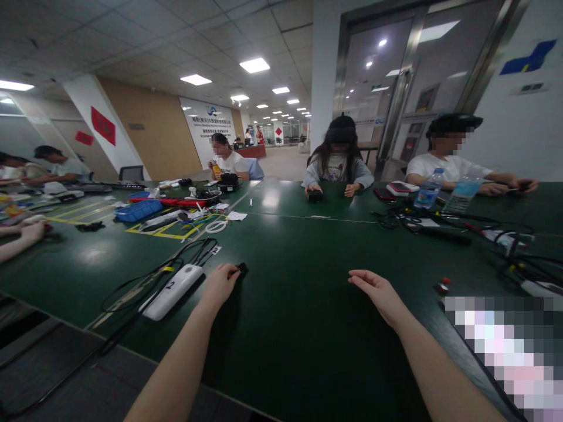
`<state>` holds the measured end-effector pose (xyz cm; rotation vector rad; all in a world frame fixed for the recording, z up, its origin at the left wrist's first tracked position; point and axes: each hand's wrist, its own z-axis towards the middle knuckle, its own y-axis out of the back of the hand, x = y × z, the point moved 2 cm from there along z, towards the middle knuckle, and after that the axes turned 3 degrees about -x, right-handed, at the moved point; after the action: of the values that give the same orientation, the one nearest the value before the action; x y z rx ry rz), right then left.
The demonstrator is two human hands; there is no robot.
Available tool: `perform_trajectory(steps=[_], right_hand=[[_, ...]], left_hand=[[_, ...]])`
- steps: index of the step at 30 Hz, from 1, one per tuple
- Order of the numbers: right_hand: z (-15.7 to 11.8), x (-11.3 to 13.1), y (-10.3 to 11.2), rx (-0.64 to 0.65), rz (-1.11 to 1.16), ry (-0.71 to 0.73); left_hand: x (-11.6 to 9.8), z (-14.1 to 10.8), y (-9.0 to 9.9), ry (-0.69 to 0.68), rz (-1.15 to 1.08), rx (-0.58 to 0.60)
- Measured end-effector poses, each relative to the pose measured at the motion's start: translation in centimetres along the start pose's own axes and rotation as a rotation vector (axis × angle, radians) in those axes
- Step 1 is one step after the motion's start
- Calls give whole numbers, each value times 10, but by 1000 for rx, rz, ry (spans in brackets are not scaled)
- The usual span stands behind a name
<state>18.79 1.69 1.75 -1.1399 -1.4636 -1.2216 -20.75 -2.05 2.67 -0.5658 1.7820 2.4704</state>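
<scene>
My left hand (220, 285) is closed, thumb and fingers pinching a small black object (242, 269) at its fingertips. Its kind is too small and dark to make out. Across a stretch of the dark green table (292, 328), my right hand (377, 294) has its fingers stretched out to the left, and nothing shows in them. Just left of my left hand lies a white power strip (173, 291) marked "2", with black cables beside it.
A blue basket (138, 211), wires and a white cable coil (216, 226) lie at the far left. Two water bottles (428, 189) stand among cables at the right. A small red and black item (443, 285) lies near a blurred-out screen (505, 357). Other people sit around the table.
</scene>
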Motion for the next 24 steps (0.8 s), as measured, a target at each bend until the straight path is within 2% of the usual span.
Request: perform_trajectory(steps=[8, 14, 20, 24], right_hand=[[-3, 5, 0, -5, -4, -10], [-7, 10, -1, -13, -27, -28], [-2, 4, 0, -3, -11, -6], [-2, 3, -2, 4, -13, 19]], left_hand=[[-2, -1, 2, 23, -63, 12], [-6, -1, 6, 30, -21, 2], [-6, -2, 2, 47, 8, -46], [-3, -2, 2, 78, 8, -23]])
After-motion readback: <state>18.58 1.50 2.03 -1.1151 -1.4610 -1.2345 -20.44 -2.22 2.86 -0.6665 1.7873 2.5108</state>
